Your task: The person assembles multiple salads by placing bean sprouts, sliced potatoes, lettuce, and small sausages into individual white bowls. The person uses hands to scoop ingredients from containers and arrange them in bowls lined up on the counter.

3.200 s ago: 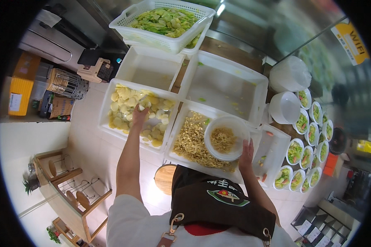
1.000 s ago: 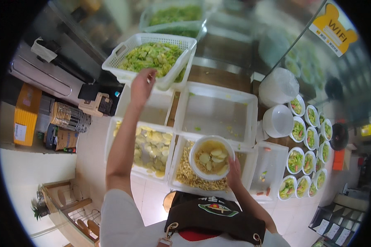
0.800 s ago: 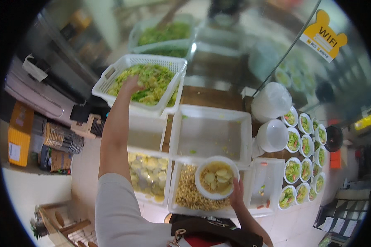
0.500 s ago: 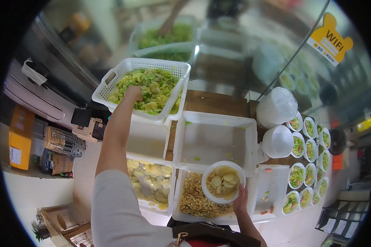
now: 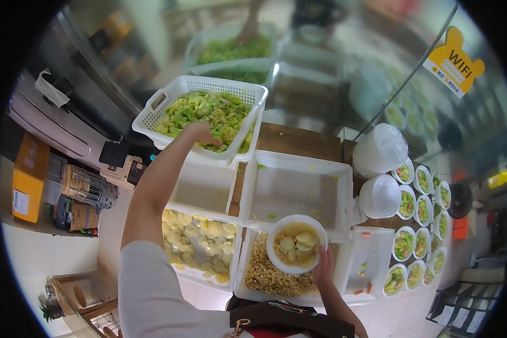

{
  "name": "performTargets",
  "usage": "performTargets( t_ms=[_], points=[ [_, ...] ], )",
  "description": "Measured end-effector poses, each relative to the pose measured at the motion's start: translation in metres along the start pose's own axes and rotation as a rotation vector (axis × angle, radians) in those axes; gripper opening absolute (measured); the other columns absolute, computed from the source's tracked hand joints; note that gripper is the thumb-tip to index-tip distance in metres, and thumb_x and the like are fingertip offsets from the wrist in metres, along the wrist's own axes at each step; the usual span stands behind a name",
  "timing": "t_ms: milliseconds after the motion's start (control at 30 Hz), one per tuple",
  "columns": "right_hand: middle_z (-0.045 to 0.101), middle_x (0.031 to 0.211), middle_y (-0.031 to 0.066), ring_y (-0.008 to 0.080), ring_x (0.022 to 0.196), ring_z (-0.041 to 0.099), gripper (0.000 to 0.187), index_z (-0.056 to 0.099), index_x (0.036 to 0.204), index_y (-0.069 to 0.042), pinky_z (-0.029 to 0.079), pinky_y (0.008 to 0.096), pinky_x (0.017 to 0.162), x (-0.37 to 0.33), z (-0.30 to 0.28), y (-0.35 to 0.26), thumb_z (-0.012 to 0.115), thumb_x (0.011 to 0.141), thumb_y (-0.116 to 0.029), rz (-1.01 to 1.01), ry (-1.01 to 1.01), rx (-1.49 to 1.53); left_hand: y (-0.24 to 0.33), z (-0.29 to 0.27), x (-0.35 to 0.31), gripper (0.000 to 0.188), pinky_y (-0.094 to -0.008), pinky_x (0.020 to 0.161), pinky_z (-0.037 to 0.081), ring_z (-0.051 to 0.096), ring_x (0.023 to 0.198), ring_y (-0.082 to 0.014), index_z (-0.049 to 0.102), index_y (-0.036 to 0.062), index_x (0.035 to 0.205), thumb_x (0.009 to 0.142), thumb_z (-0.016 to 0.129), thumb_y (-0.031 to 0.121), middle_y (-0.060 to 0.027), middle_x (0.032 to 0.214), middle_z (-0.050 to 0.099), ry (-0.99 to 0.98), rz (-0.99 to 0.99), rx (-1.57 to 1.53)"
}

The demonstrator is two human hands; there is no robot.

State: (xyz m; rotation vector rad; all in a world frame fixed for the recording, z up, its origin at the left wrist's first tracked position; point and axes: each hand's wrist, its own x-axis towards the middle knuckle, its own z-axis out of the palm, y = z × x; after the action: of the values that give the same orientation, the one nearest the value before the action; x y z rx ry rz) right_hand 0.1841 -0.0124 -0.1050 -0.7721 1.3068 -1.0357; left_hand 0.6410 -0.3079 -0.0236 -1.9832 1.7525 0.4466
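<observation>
My left hand (image 5: 204, 135) is over the near side of a white perforated basket (image 5: 146, 121) heaped with chopped lettuce (image 5: 194, 110). Its fingers curl down into the leaves, their tips partly hidden. In my right hand (image 5: 323, 269) is a round white bowl (image 5: 271, 254), gripped by its right rim. Pale round slices, which look like potato (image 5: 304, 241), lie in it over brownish food. The bowl is above a white tray of light-brown shredded food (image 5: 265, 270). Left of that stands a tray of similar pale slices (image 5: 200, 242).
A white tray (image 5: 298, 180) with a few scraps lies beyond the bowl. Stacked white bowls (image 5: 379, 196) and a plastic-wrapped stack (image 5: 380, 147) stand right of it. Several filled bowls (image 5: 404, 243) line the far right. A glass pane (image 5: 321, 67) rises behind the basket.
My left hand has shifted right and nearer, from the middle of the lettuce to the basket's near side. The bowl in my right hand has moved slightly left.
</observation>
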Motion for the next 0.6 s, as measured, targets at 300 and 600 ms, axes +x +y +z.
performTargets(
  t_ms=[300,600],
  points=[
    [0.047,0.121,0.0098,0.0166,0.110,0.043,0.041,0.042,0.127,0.000,0.032,0.0289,0.096,-0.005,0.017,-0.007,0.043,0.095,-0.024,-0.025,-0.020,0.053,0.035,0.008,0.008,0.085,-0.0375,0.082,0.048,0.055,0.104,-0.0326,0.039,0.0035,0.131,0.060,0.076,0.030,-0.0237,0.116,0.054,0.146,0.070,-0.048],
    [0.050,0.114,0.0071,0.0139,0.105,0.045,0.037,0.044,0.123,0.000,0.034,0.0285,0.094,0.005,0.031,-0.012,0.043,0.095,-0.024,-0.052,-0.104,0.202,-0.030,-0.036,-0.048,0.051,-0.0314,0.075,0.049,0.060,0.087,-0.0209,0.052,0.0025,0.117,0.069,0.068,0.010,-0.0134,0.100,0.062,0.345,0.198,-0.882]
  ],
)
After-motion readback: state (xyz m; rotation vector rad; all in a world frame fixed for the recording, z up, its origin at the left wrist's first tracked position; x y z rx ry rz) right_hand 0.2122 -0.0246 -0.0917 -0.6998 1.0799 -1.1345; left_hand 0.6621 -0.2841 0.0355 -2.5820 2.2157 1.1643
